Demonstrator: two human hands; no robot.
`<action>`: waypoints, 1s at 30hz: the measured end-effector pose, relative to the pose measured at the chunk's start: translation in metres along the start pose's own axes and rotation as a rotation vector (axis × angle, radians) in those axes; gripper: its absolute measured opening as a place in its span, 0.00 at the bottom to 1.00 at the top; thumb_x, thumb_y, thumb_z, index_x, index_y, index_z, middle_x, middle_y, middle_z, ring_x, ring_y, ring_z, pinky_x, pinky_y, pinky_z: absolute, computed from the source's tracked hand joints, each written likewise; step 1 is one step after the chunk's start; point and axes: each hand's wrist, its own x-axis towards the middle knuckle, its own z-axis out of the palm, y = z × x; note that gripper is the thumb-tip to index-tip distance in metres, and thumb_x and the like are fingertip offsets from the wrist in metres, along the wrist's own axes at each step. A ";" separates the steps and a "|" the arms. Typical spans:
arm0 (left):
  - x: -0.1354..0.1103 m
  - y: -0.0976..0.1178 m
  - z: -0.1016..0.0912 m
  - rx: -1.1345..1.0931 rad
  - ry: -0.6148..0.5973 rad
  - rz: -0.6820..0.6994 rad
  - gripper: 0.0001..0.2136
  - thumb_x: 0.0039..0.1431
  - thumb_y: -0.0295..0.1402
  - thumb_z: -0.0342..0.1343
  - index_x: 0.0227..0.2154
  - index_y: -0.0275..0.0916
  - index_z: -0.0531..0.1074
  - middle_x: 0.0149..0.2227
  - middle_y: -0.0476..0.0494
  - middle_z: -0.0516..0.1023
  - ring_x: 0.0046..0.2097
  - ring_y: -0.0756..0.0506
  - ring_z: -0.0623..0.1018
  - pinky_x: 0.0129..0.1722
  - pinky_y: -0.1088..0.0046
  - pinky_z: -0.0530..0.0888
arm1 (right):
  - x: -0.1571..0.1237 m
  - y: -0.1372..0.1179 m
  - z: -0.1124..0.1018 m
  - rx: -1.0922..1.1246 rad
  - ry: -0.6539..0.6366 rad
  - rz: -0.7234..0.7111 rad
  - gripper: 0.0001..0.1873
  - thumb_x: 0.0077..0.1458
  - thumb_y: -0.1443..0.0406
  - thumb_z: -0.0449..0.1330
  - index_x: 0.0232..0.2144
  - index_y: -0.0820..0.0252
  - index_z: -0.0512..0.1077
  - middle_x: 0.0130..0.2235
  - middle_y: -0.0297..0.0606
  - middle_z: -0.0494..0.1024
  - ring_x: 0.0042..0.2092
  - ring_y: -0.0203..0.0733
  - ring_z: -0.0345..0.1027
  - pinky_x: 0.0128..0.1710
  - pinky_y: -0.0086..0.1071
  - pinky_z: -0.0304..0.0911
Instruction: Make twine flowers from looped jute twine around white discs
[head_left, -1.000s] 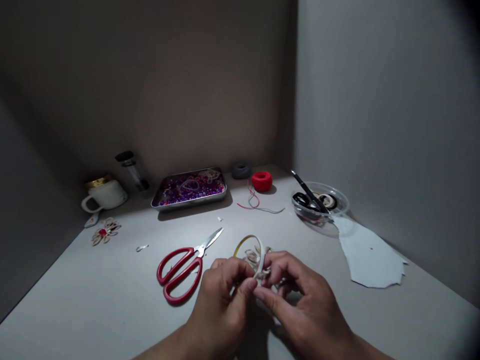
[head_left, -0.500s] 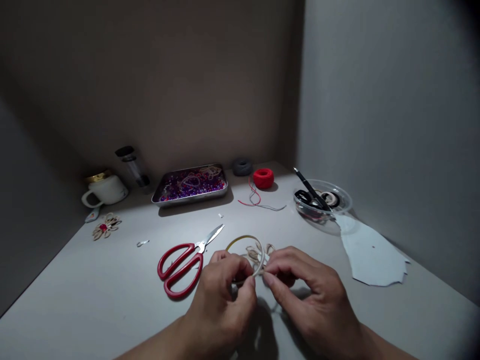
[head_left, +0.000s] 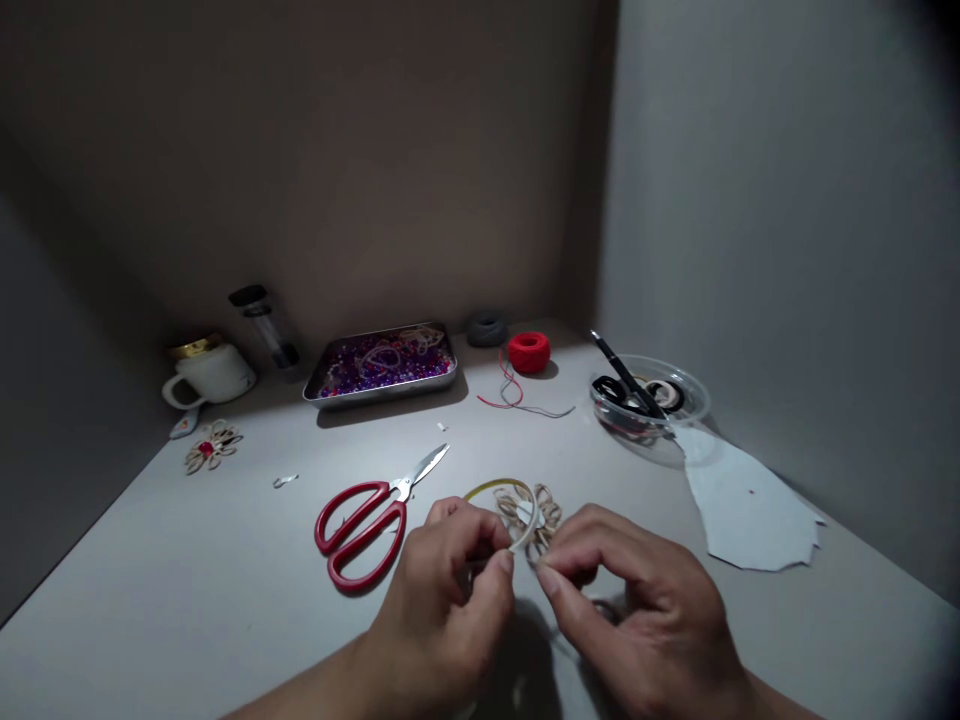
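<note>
My left hand (head_left: 457, 590) is closed around a thin ring-shaped band (head_left: 533, 515), yellow and off-white, which looks like a narrow roll of tape. Its lower part is hidden by my fingers. Just beyond lies a flower of looped beige twine (head_left: 551, 510) with a white centre, partly behind the band. My right hand (head_left: 637, 600) pinches thumb and forefinger together at the flower's lower edge; whatever is between the fingertips is too small to make out. Red-handled scissors (head_left: 367, 530) rest to the left of my left hand, blades pointing away.
Farther back are a metal tray (head_left: 382, 395) of beads, a red thread ball (head_left: 529, 352) and a grey one (head_left: 487, 329). A clear tub (head_left: 649, 415) and white sheet (head_left: 750, 510) lie right. At left stand a mug (head_left: 217, 375) and a second twine flower (head_left: 214, 447).
My right hand has shifted slightly right and down, away from the left hand, uncovering more of the twine flower. My left hand still holds the band, which appears slightly lower and farther right.
</note>
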 end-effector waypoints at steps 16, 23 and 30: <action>0.035 -0.029 -0.035 0.160 0.226 -0.214 0.10 0.43 0.25 0.50 0.29 0.38 0.73 0.36 0.43 0.74 0.38 0.44 0.72 0.35 0.69 0.67 | 0.028 0.027 -0.025 0.372 0.040 0.728 0.08 0.45 0.60 0.60 0.24 0.60 0.72 0.27 0.36 0.71 0.26 0.35 0.58 0.22 0.27 0.54; 0.018 0.015 -0.005 -0.539 -0.098 -0.658 0.08 0.42 0.33 0.59 0.25 0.33 0.73 0.24 0.45 0.73 0.26 0.50 0.69 0.27 0.75 0.64 | 0.021 0.014 -0.016 0.452 -0.181 0.738 0.09 0.44 0.62 0.60 0.20 0.61 0.69 0.27 0.34 0.68 0.25 0.33 0.54 0.24 0.29 0.50; 0.018 0.010 -0.001 -0.482 -0.078 -0.633 0.08 0.42 0.34 0.58 0.19 0.33 0.69 0.17 0.52 0.64 0.21 0.54 0.60 0.21 0.78 0.57 | 0.023 0.005 -0.012 0.293 -0.238 0.632 0.08 0.45 0.62 0.58 0.20 0.61 0.71 0.28 0.37 0.70 0.28 0.37 0.60 0.28 0.32 0.56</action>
